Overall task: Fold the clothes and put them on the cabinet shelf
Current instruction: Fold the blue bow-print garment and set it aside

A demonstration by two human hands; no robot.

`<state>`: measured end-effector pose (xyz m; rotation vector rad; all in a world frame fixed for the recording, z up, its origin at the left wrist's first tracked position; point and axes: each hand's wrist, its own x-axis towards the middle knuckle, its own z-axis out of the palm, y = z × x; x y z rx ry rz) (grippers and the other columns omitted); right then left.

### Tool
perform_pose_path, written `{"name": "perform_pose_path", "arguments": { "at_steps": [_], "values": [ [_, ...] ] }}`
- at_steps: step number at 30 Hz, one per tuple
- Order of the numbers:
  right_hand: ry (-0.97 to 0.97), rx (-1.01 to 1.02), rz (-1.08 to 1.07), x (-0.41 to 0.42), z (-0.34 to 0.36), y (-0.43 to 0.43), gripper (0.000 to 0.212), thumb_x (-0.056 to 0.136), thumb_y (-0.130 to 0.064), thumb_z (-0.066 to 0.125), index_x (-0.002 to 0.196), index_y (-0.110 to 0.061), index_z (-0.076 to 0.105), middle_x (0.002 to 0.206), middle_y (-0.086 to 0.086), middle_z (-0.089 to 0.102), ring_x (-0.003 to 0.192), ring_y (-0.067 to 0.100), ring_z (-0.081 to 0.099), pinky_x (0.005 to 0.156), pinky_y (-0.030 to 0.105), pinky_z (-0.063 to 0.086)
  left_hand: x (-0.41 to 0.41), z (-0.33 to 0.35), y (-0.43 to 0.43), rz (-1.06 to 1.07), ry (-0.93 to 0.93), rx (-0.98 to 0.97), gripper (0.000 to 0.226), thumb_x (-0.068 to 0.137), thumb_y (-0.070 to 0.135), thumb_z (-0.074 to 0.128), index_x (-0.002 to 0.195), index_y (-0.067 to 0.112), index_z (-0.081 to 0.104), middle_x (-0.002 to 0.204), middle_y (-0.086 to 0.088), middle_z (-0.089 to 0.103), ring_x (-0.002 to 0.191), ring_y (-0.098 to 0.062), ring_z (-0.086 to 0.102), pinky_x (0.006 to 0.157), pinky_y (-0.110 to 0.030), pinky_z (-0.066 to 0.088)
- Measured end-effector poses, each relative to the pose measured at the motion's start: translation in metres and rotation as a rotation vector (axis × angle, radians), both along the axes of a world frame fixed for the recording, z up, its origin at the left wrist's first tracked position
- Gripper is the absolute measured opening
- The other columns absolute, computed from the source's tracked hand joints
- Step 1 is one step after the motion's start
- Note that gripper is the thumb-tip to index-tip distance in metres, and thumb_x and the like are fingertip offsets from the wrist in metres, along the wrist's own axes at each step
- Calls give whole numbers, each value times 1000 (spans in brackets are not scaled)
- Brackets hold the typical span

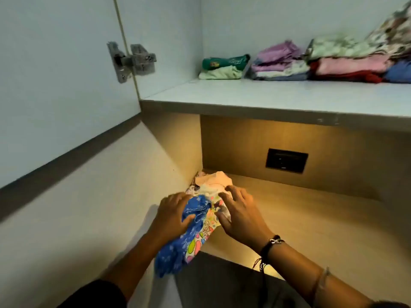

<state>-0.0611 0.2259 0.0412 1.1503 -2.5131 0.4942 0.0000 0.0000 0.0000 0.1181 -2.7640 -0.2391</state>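
Observation:
A heap of unfolded clothes (211, 187) lies in the left corner of the lit lower surface (311, 218). My left hand (173, 215) grips a blue patterned garment (175, 254) that hangs down over the front edge, with a bright multicoloured print cloth (204, 230) beside it. My right hand (240, 212) rests on the white and printed cloth with fingers spread, holding nothing. Above, the pale cabinet shelf (266, 96) carries folded stacks: a green and cream one (224, 66), a purple one (278, 62) and a pink, red and floral one (355, 63).
The open cabinet door (55, 85) with its metal hinge (131, 60) stands at the left. A dark wall socket (287, 160) sits in the back panel under the shelf. A dark block (222, 281) lies below my arms at the front.

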Motion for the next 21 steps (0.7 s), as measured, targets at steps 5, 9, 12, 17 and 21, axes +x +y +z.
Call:
{"name": "perform_pose_path", "arguments": {
  "at_steps": [5, 9, 12, 17, 21],
  "values": [
    [-336, 193, -92, -36, -63, -46, 54, 92, -45, 50, 141, -24, 38, 139, 7, 45, 120, 27, 44, 97, 39, 41, -18, -69, -13, 84, -337, 42, 83, 82, 65, 52, 152, 29, 24, 157, -3, 31, 140, -25, 31, 113, -42, 23],
    [-400, 134, -146, -50, -79, -70, 50, 92, -45, 49, 137, -24, 41, 127, 6, 50, 111, 25, 45, 91, 38, 39, -46, -79, -15, 157, -276, 155, 58, 91, 49, 53, 142, 24, 42, 144, -2, 48, 131, -24, 42, 107, -40, 29],
    [-470, 89, -212, -53, -86, -79, 49, 88, -48, 53, 129, -23, 48, 121, 5, 52, 108, 24, 46, 89, 38, 38, -58, -78, -24, 163, -274, 298, 37, 87, 41, 65, 116, 19, 65, 119, -3, 67, 110, -22, 58, 94, -36, 42],
    [-625, -11, -298, -47, -92, -90, 54, 82, -55, 55, 124, -22, 50, 120, 6, 54, 107, 26, 50, 92, 40, 45, -67, -47, -34, 129, -287, 669, 23, 80, 32, 76, 76, 20, 57, 83, -6, 65, 74, -18, 62, 71, -35, 53],
    [-1032, -440, -168, -33, -66, -95, 26, 90, -44, 59, 108, -26, 52, 100, -5, 62, 82, 10, 66, 60, 19, 56, -63, 5, -27, 45, -177, 946, 20, 84, 33, 73, 85, 17, 60, 82, 0, 67, 74, -11, 65, 65, -24, 52]
  ]
}}
